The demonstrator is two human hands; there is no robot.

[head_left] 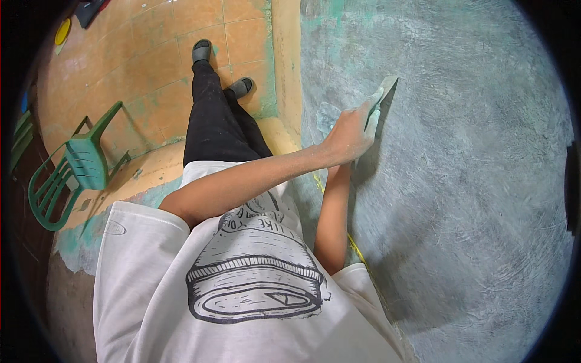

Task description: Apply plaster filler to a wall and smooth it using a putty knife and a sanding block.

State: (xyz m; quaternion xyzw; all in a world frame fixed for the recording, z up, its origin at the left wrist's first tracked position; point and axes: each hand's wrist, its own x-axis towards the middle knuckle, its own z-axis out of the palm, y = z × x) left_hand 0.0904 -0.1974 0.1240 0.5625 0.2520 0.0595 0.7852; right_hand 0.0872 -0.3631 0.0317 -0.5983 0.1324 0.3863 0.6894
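My left hand (351, 136) is closed around a pale, putty-smeared scraper (388, 87). Its flat blade lies against, or very close to, the grey wall (472, 151), which shows swirling strokes and greenish patches. My right forearm (334, 218) rises beside the wall and passes behind my left wrist. The right hand and its fingers are hidden there, so what it holds does not show. Just left of my left hand, a crumpled-looking, translucent pale-green piece (327, 116) sticks out; I cannot tell what supports it.
A green plastic chair (88, 160) stands at the left on a ledge with worn paint. Orange tiles (151, 72) stained green cover the floor, where my slippered feet (203, 51) rest. A yellow strip (356, 248) runs along the wall beside my right arm. A yellow round object (62, 31) lies far left.
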